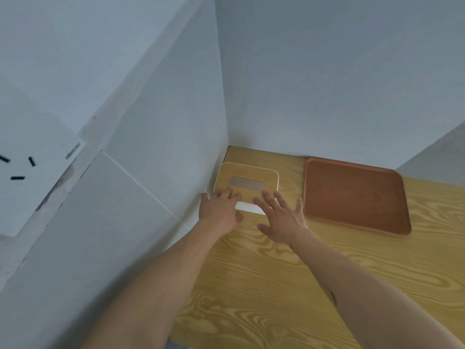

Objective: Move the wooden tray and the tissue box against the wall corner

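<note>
The tissue box (251,173), white with a light wooden lid and an oval slot, stands on the table close to the left wall, a short way from the corner. My left hand (220,209) rests on the near left edge of its lid, fingers spread. My right hand (280,217) lies flat with its fingertips on the lid's near right edge. The reddish-brown wooden tray (352,197) lies to the right of the box, its far edge near the back wall, slightly skewed. Nothing lies in it.
The light wood-grain table (264,285) meets pale grey walls at the left (151,172) and back (327,84), which form the corner (227,147). A white sheet with black marks (32,159) hangs on the far left wall.
</note>
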`<state>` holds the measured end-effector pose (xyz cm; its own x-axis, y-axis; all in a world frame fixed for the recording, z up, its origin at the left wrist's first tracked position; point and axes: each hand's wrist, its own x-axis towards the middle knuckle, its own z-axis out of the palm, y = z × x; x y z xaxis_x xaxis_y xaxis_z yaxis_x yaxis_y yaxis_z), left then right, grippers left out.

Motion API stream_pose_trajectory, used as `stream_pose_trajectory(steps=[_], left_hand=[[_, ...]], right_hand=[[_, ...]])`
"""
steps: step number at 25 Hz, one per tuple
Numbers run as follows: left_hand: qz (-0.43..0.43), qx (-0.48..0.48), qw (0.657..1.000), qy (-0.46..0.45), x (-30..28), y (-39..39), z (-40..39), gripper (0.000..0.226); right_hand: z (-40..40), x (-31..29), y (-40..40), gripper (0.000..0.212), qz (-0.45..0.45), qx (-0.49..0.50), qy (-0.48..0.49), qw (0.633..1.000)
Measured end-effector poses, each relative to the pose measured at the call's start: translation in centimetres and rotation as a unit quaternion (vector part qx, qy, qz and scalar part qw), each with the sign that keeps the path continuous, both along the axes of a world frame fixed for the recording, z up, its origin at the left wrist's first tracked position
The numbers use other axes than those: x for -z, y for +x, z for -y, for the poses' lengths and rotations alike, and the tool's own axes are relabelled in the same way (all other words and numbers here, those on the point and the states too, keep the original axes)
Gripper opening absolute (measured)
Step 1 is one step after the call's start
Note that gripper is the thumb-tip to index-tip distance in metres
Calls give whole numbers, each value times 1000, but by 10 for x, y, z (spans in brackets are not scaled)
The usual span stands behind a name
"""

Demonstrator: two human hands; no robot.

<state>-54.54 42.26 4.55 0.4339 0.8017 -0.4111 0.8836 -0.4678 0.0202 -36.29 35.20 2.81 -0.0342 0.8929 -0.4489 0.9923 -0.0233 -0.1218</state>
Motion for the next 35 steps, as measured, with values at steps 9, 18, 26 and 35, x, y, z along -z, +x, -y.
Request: stream_pose_trajectory(steps=[9,18,26,35], left_hand=[[-35,-10,999,-11,-10,31,-64,63],[-74,-10,997,-6,-12,50,-92,63],[-68,-16,998,-9,-14,57,-107,64],[-64,1,998,-16,-8,50,-110,70]], right_hand=[[-69,-1,16,78,-6,5,-7,1000],[-97,2,31,81,-11,13,-3,1000],[-115,5,39,82,-8,12,0,1000],[-119,-1,41,90,-13,-2,-38,999]])
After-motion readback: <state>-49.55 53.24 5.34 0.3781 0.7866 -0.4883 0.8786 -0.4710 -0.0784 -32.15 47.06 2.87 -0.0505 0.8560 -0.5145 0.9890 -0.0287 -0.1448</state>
